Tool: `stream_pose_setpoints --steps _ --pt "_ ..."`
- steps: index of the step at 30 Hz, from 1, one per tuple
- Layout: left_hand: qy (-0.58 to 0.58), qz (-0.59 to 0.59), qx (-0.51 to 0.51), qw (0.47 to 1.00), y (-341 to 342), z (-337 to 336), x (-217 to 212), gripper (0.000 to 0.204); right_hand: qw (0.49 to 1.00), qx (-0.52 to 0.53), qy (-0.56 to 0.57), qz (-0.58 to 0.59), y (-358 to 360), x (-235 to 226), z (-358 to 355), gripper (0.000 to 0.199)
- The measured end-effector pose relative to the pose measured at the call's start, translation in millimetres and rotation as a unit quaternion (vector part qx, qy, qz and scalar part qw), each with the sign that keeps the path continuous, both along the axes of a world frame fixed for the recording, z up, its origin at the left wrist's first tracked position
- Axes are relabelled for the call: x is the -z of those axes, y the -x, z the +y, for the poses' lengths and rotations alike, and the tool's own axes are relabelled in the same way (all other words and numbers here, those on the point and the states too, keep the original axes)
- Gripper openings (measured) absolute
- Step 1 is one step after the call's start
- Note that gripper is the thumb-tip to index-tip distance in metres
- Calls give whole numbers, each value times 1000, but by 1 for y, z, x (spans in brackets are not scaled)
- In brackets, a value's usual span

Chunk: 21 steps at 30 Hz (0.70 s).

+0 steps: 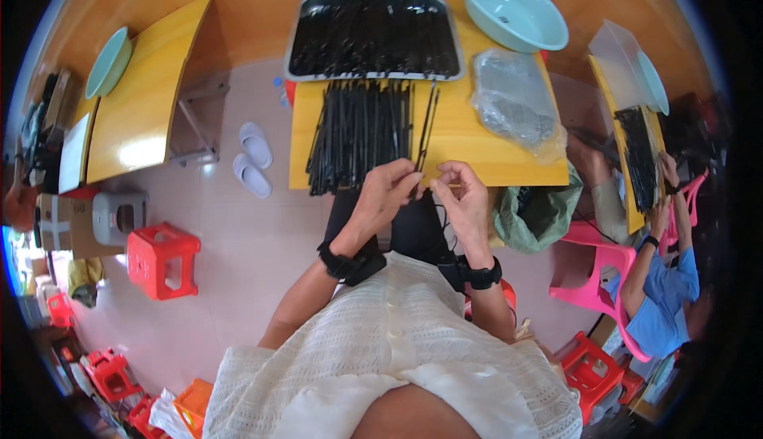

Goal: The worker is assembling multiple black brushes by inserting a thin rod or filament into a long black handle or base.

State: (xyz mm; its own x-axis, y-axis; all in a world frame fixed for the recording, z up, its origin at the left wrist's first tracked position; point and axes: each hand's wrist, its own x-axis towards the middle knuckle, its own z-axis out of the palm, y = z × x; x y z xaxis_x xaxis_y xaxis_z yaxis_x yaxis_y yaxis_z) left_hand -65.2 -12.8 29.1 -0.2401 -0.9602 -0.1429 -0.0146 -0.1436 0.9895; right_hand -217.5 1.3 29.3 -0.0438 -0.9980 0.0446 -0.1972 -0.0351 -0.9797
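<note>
One yellow counter (453, 125) stands before the person and bears everything else told here except the hands. Across its far half lies a wide metal tray (456, 42), silver-rimmed and heaped with glossy black strips. From below the tray's near rim, a broad row of flat black strips (358, 133) runs toward the person, side by side, the near ends uneven. A pale turquoise basin (509, 10) sits at the far right corner, and a crumpled clear plastic bag (513, 93) lies nearer, on the right.

Just beyond the near edge, the left hand (383, 195) is pinched at the fingertips, gripping the near ends of two slim black strips (427, 125). These extend away from that hand toward the tray, just right of the row. Beside it, the right hand (466, 202) is curled, thumb and forefinger close together; whether it grips anything cannot be told.
</note>
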Motion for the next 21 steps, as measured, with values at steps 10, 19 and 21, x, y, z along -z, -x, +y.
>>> stream_pose_setpoints --steps 10,19,21 --pt "-154 99 44 982 -7 17 -1 10 985 25 -70 -157 -11 -4 -1 10" --pt "-96 155 5 983 -11 15 5 17 994 35 -33 -101 22 -14 -11 14" --pt "-95 152 -2 984 -13 15 1 16 991 128 4 -29 60 -8 -21 14"
